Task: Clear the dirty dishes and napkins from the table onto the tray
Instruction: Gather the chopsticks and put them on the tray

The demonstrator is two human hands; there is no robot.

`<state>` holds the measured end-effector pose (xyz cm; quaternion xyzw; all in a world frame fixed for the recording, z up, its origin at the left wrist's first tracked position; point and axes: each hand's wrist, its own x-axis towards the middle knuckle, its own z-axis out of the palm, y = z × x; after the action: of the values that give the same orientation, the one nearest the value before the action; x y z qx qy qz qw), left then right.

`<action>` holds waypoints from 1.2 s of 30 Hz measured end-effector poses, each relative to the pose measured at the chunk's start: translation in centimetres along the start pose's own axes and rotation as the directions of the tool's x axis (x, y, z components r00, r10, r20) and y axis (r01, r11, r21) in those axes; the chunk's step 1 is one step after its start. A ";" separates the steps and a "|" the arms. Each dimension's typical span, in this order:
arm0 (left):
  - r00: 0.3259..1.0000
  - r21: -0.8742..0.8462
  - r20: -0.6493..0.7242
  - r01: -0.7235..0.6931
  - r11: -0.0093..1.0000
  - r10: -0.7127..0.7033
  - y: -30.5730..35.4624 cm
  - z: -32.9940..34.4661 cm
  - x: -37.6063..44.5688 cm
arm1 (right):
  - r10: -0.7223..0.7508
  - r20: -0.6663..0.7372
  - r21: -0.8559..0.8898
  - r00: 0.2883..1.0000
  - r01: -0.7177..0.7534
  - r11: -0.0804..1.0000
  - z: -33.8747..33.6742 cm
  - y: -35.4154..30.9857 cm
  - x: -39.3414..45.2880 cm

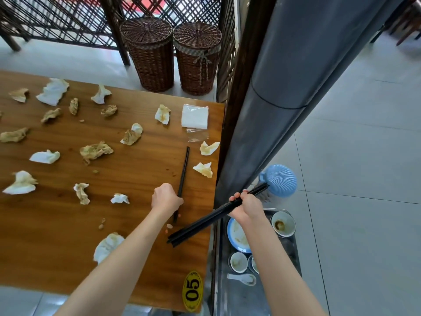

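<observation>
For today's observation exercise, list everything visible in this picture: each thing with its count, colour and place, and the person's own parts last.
crumpled napkins: about twenty, white and brown-stained, scattered over table
table: one, brown wood
clean napkin pack: one, white, table's far right corner
chopsticks: black pair on table; black bundle in right hand
tray: one, metal, right of table
dishes: plate, three bowls, spoon, white, on tray
baskets: two, brown wicker, on floor beyond table
number tag: one, yellow, table's near edge
left hand: grips chopstick pair
right hand: grips bundle
</observation>
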<state>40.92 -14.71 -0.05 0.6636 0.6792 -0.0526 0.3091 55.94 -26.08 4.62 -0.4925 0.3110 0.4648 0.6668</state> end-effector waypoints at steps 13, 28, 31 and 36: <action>0.895 -0.118 0.078 -0.429 0.896 0.439 -3.6 -8.7 -5.7 | -0.017 0.079 -0.070 0.997 0.022 0.997 2.4 2.5 -4.1; 0.720 -0.160 0.238 -0.632 0.758 0.651 -4.9 -12.7 -9.6 | -0.097 0.295 0.047 0.951 0.087 0.995 2.1 3.7 -10.4; 0.702 -0.178 0.258 -0.641 0.746 0.664 -5.6 -13.0 -10.1 | -0.144 0.267 0.066 0.953 0.131 0.989 1.9 4.5 -11.1; 0.697 -0.175 0.263 -0.645 0.744 0.667 -6.2 -13.0 -10.6 | -0.197 0.264 0.048 0.944 0.191 0.980 1.6 5.3 -11.8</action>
<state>29.79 -18.41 13.47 0.8340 0.3423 -0.0185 0.4325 46.53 -27.81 13.44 -0.4463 0.1729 0.4559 0.7504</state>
